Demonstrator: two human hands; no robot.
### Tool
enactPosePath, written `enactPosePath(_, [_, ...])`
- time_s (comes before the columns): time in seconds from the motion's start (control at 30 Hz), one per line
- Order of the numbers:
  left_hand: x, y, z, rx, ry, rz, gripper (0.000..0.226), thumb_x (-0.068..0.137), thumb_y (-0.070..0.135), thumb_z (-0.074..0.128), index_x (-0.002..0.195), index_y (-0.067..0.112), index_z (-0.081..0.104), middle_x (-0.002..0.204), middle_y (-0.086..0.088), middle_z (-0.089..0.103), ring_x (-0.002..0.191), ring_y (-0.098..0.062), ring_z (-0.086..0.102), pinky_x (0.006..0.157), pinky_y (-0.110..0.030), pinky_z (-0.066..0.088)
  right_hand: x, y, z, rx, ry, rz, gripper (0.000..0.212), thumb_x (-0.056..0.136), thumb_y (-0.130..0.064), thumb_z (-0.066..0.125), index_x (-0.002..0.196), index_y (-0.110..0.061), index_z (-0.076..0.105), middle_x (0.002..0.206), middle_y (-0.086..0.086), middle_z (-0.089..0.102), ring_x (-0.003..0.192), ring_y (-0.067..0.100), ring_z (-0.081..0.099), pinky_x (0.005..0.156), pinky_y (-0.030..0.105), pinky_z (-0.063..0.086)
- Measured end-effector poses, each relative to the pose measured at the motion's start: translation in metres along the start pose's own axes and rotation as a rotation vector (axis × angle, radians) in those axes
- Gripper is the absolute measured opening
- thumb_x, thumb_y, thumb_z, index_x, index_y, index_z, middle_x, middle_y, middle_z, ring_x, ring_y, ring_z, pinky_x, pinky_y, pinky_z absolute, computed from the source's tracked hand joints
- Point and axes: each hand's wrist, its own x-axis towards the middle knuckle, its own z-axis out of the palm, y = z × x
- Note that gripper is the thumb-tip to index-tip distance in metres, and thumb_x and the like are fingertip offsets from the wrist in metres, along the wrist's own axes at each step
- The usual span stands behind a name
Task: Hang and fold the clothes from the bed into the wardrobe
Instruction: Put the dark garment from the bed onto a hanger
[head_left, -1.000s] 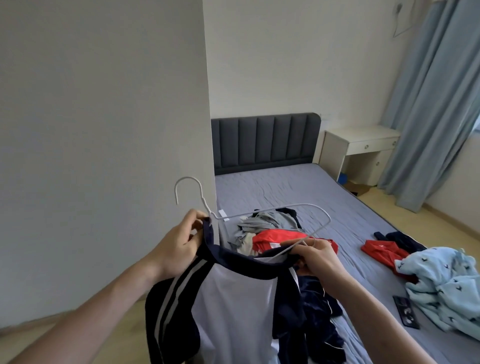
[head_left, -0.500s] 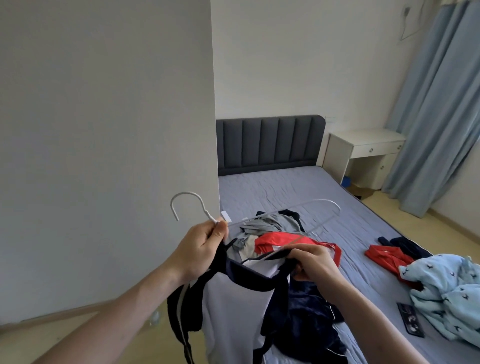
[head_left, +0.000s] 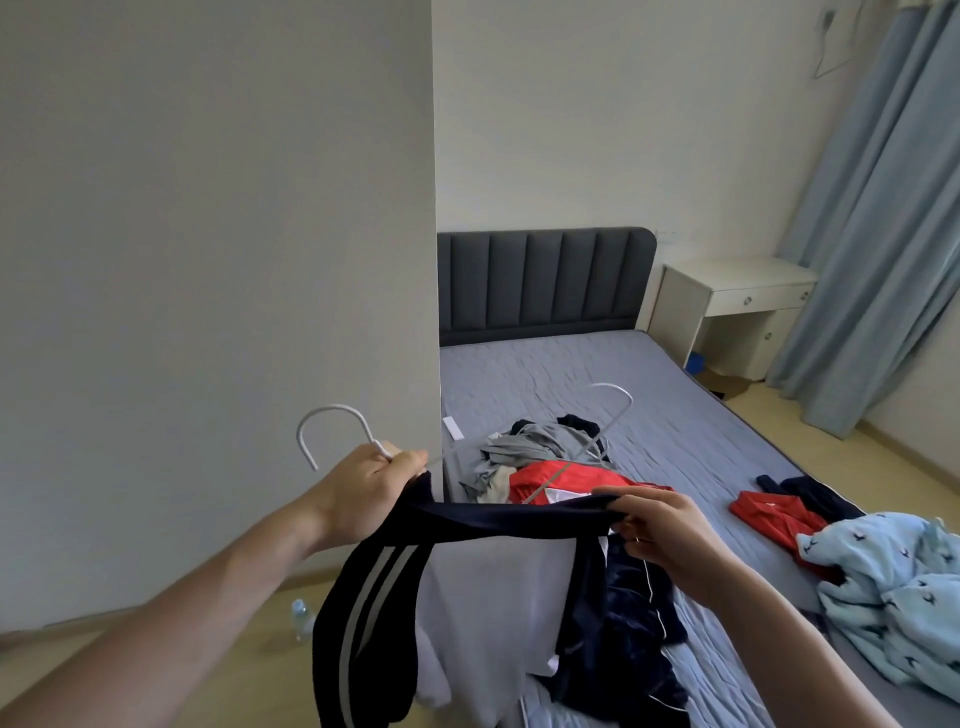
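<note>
My left hand (head_left: 371, 486) grips the neck of a white wire hanger (head_left: 332, 422) together with one end of the dark collar of a white and navy shirt (head_left: 498, 587) with striped sleeves. My right hand (head_left: 657, 535) pinches the other end of the collar, pulled taut between the hands. The hanger's far arm (head_left: 613, 405) sticks out over the bed (head_left: 597, 374). On the bed lie a heap of grey and red clothes (head_left: 540, 462), a navy garment (head_left: 623, 623), a red piece (head_left: 774, 514) and a light blue patterned garment (head_left: 893, 582).
A tall pale panel (head_left: 218, 291) fills the left, its edge next to the bed. A small water bottle (head_left: 303, 621) stands on the wood floor. A white bedside table (head_left: 727, 312) and blue curtains (head_left: 883, 234) are at the right. A dark headboard (head_left: 540, 280) backs the bed.
The collar has been pulled wider and flatter between my hands. My left hand now holds the hanger's neck, and the hanger has tilted so its far arm points away over the bed.
</note>
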Motion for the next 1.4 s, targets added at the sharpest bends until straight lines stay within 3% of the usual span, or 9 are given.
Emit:
enactPosePath(0.2, [-0.004, -0.002, 0.006, 0.086, -0.084, -0.120, 0.046, 0.106, 0.018, 0.038, 0.062, 0.013, 0.024, 0.059, -0.001, 0.023, 0.057, -0.015, 0.022, 0.054, -0.031, 0.021, -0.004, -0.001, -0.001, 0.012, 0.034, -0.004, 0.022, 0.093, 0.002, 0.061, 0.091, -0.006, 0.082, 0.071, 0.014, 0.051, 0.052, 0.013, 0.047, 0.046, 0.019, 0.040])
enactPosePath(0.37, [-0.010, 0.000, 0.005, -0.004, 0.016, -0.020, 0.051, 0.101, 0.035, 0.041, 0.061, 0.005, 0.031, 0.062, -0.009, 0.025, 0.059, -0.020, 0.024, 0.057, -0.037, 0.022, -0.012, -0.003, -0.009, -0.086, -0.021, 0.009, 0.022, 0.092, 0.002, 0.062, 0.090, -0.008, 0.082, 0.067, 0.011, 0.047, 0.053, 0.014, 0.045, 0.049, 0.023, 0.042])
enactPosePath(0.53, [-0.009, 0.007, 0.008, -0.336, 0.398, 0.121, 0.043, 0.084, 0.044, 0.048, 0.053, 0.023, 0.025, 0.056, -0.001, 0.021, 0.058, -0.019, 0.019, 0.055, -0.035, 0.018, -0.034, 0.005, -0.011, -0.430, -0.541, 0.123, 0.012, 0.082, -0.022, 0.078, 0.093, -0.016, 0.079, 0.067, 0.004, 0.055, 0.057, 0.011, 0.054, 0.054, 0.024, 0.050])
enactPosePath(0.63, [0.001, 0.009, 0.003, -0.365, 0.412, 0.181, 0.042, 0.082, 0.040, 0.048, 0.050, 0.025, 0.025, 0.054, 0.001, 0.018, 0.057, -0.020, 0.016, 0.054, -0.035, 0.016, -0.038, 0.011, 0.012, -0.457, -0.735, 0.110, 0.024, 0.086, -0.026, 0.078, 0.107, -0.014, 0.078, 0.074, -0.002, 0.062, 0.067, 0.009, 0.060, 0.062, 0.024, 0.054])
enactPosePath(0.8, [0.016, 0.014, -0.012, -0.344, 0.357, 0.198, 0.044, 0.082, 0.039, 0.049, 0.047, 0.028, 0.026, 0.053, 0.004, 0.017, 0.056, -0.021, 0.014, 0.055, -0.036, 0.014, -0.026, 0.035, 0.083, -0.245, -0.525, -0.016, 0.022, 0.095, -0.018, 0.071, 0.117, -0.020, 0.076, 0.107, 0.015, 0.072, 0.084, 0.013, 0.064, 0.067, 0.028, 0.056])
enactPosePath(0.9, [0.023, 0.021, -0.029, -0.373, 0.353, 0.212, 0.043, 0.080, 0.040, 0.050, 0.046, 0.029, 0.026, 0.052, 0.005, 0.018, 0.056, -0.020, 0.015, 0.055, -0.038, 0.015, -0.020, 0.049, 0.125, -0.146, -0.564, -0.010, 0.028, 0.100, -0.023, 0.066, 0.128, -0.019, 0.068, 0.123, 0.007, 0.072, 0.092, 0.013, 0.068, 0.075, 0.035, 0.057])
enactPosePath(1.13, [0.026, 0.045, -0.073, -0.372, 0.341, 0.236, 0.040, 0.074, 0.041, 0.052, 0.045, 0.029, 0.028, 0.049, 0.001, 0.020, 0.057, -0.025, 0.013, 0.055, -0.036, 0.016, 0.005, 0.024, 0.181, -0.139, -0.466, -0.131, 0.027, 0.101, -0.036, 0.057, 0.117, -0.024, 0.075, 0.112, -0.008, 0.076, 0.062, 0.006, 0.058, 0.056, 0.022, 0.045])
enactPosePath(1.27, [0.027, 0.055, -0.085, -0.351, 0.328, 0.270, 0.044, 0.084, 0.028, 0.048, 0.045, 0.029, 0.028, 0.047, 0.003, 0.022, 0.052, -0.020, 0.018, 0.052, -0.028, 0.022, 0.008, 0.001, 0.203, -0.180, -0.539, -0.051, 0.027, 0.099, -0.044, 0.056, 0.100, -0.030, 0.080, 0.085, -0.013, 0.068, 0.058, 0.007, 0.051, 0.047, 0.017, 0.036])
enactPosePath(1.4, [0.027, 0.059, -0.090, -0.331, 0.314, 0.262, 0.045, 0.086, 0.022, 0.044, 0.045, 0.030, 0.028, 0.047, 0.005, 0.022, 0.051, -0.018, 0.018, 0.052, -0.028, 0.022, 0.007, -0.011, 0.217, -0.293, -0.610, -0.055, 0.031, 0.088, -0.062, 0.060, 0.088, -0.033, 0.069, 0.080, -0.009, 0.055, 0.059, 0.007, 0.045, 0.054, 0.020, 0.029])
